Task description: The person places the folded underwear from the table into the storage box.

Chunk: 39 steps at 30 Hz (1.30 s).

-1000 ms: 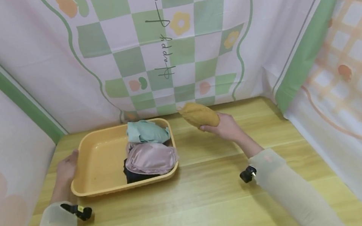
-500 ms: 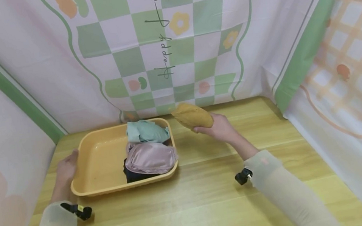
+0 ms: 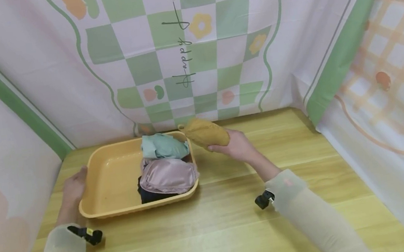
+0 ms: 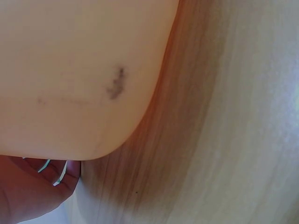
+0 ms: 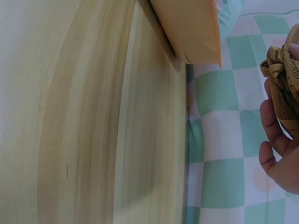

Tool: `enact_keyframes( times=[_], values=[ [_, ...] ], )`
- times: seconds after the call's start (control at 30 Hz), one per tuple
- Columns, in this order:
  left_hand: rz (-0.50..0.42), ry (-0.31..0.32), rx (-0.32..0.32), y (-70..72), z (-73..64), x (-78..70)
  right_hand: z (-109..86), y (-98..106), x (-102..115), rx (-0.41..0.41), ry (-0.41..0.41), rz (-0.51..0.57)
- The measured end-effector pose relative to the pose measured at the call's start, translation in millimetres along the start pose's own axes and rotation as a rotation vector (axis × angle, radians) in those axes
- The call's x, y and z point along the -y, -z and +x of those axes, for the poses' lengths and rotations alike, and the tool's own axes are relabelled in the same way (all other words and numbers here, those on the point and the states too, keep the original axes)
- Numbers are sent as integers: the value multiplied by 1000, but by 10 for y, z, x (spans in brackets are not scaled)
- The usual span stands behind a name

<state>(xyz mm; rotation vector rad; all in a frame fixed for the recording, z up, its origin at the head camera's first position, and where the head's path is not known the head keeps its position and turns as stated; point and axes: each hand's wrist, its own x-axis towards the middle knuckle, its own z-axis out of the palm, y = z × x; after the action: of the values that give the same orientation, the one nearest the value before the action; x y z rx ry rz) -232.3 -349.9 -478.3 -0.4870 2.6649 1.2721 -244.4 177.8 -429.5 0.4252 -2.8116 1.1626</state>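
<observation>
In the head view, my right hand (image 3: 238, 144) holds a folded mustard-yellow bra (image 3: 206, 133) just over the right rim of a yellow plastic tray (image 3: 115, 212). The right wrist view shows the bra's lace, a small bow and a strap (image 5: 286, 86), partly cut off by the frame edge. My left hand (image 3: 74, 187) grips the tray at its left rim, fingers bent at the edge in the left wrist view. In the tray's right half lie a folded mint-green piece (image 3: 164, 146), a shiny pink bra (image 3: 170, 176) and a black piece (image 3: 153, 196) mostly hidden under the pink.
The tray stands on a wood-grain table (image 3: 201, 236) near its back edge. Printed cloth curtains (image 3: 200, 58) hang behind the table and on both sides. A small black camera (image 3: 264, 199) sits at the right wrist, another camera (image 3: 93, 237) at the left.
My right hand has moved left with the mustard-yellow bra, from beside the tray to its back right corner. The left hand, the tray and its contents have stayed put.
</observation>
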Motion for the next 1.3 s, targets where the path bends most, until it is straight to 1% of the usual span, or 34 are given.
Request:
enact_keyframes(
  times=[0.3,0.53,0.7,0.93,1.3],
  values=[
    [-5,-10,2,-1,-6,5,-9,-73,104,9,19,7],
    [-24,6,-5,-6,-10,14,-13,-154,221,19,15,23],
    [-36,10,-7,-10,-15,5,-2,-206,296,32,43,25],
    [-20,4,-5,-6,-3,10,5,-306,367,46,57,10],
    [-20,-6,-7,-4,6,23,10,-422,525,60,72,15]
  ],
)
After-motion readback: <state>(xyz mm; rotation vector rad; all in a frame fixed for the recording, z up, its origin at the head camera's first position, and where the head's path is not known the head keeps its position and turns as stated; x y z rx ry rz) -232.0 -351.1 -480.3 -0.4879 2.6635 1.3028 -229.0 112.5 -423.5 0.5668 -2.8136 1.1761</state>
